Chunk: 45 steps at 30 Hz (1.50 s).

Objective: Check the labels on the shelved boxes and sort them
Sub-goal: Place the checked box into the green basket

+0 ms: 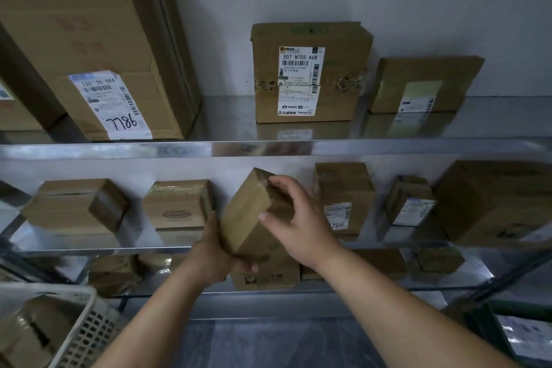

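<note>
- My left hand (212, 257) grips the small box (254, 212) from below at its near corner, fingers (248, 267) curled under it.
- My right hand (295, 224) holds the same box from above: fingers hooked over the far top edge, thumb pressed on the side facing me.
- The box is tilted, held off the middle shelf (89, 246), in the gap between the logo box (177, 203) and the labelled box (343, 194).
- The faces turned to me show plain cardboard and tape, with no label I can read. I judge this is the checking step for this one box, and it needs turning to find the label.
- Left to do, by the look of it: most of the job. Boxes stand along the top shelf (268, 148), among them the big box (98, 48) marked 7786, and more sit on the middle shelf and the one below.
- The basket (86, 329) at lower left holds at least one box, possibly one already sorted; I cannot tell.
</note>
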Tool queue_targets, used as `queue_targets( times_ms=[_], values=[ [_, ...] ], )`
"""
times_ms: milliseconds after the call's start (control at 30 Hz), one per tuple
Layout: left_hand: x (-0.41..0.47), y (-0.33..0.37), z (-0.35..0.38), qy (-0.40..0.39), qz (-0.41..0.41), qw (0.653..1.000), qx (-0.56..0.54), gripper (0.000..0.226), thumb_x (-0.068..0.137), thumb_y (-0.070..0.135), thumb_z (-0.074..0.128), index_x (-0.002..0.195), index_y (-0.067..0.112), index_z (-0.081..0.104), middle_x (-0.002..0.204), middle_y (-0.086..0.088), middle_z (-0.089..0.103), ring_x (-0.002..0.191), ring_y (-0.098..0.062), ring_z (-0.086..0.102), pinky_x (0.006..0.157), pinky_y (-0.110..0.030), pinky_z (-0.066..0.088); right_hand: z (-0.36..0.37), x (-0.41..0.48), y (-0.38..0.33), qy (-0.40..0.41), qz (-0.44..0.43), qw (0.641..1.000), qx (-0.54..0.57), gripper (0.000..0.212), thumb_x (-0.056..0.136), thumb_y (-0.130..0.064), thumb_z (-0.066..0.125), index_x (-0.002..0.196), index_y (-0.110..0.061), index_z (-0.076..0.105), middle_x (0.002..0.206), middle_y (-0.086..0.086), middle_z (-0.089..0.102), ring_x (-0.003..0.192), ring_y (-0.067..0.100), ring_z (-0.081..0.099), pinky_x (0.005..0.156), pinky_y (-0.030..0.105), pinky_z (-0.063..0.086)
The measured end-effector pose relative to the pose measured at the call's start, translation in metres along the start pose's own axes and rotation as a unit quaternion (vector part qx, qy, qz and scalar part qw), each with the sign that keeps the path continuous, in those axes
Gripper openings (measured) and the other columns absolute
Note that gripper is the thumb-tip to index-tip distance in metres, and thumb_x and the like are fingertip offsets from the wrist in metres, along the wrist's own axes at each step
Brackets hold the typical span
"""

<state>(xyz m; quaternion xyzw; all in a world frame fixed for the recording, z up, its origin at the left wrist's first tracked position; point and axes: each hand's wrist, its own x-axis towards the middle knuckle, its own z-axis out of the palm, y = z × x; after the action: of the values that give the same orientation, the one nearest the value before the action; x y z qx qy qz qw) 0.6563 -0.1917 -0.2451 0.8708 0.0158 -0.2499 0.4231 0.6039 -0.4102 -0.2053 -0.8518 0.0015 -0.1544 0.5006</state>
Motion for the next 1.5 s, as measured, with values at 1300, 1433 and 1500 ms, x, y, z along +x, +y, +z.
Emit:
queue_targets(
  times_ms=[1300,1433,1500],
  values=[
    [-0.027,0.009,-0.036,-0.154,-0.02,0.974,-0.164,0.112,0.033,0.099,0.082,0.131,0.05,0.057,0.133,-0.02,0.067,0.097,-0.044,0.08,0.084,-0.054,0.066,-0.029,0.009,0.04,-0.138,0.429,0.829,0.331,0.065,0.085,-0.063,0.081,0.133,-0.019,0.077,0.124,0.014,0.08,0.12,0.035,0.075,0.116,0.055,0.052],
    [-0.026,0.009,-0.039,-0.097,0.017,0.974,-0.205,0.13,0.042,0.094,0.086,0.156,0.044,0.049,0.136,-0.013,0.069,0.101,-0.039,0.08,0.089,-0.054,0.065,-0.028,0.008,0.037,-0.132,0.45,0.813,0.345,0.065,0.086,-0.063,0.082,0.133,-0.019,0.075,0.122,0.016,0.08,0.119,0.037,0.075,0.113,0.057,0.053],
    [-0.027,0.01,-0.036,-0.085,0.031,0.973,-0.214,0.128,0.048,0.091,0.088,0.159,0.043,0.047,0.136,-0.009,0.071,0.102,-0.037,0.08,0.092,-0.055,0.065,-0.028,0.009,0.037,-0.132,0.458,0.809,0.345,0.066,0.085,-0.062,0.084,0.133,-0.018,0.076,0.123,0.017,0.08,0.12,0.037,0.074,0.115,0.058,0.052]
  ],
)
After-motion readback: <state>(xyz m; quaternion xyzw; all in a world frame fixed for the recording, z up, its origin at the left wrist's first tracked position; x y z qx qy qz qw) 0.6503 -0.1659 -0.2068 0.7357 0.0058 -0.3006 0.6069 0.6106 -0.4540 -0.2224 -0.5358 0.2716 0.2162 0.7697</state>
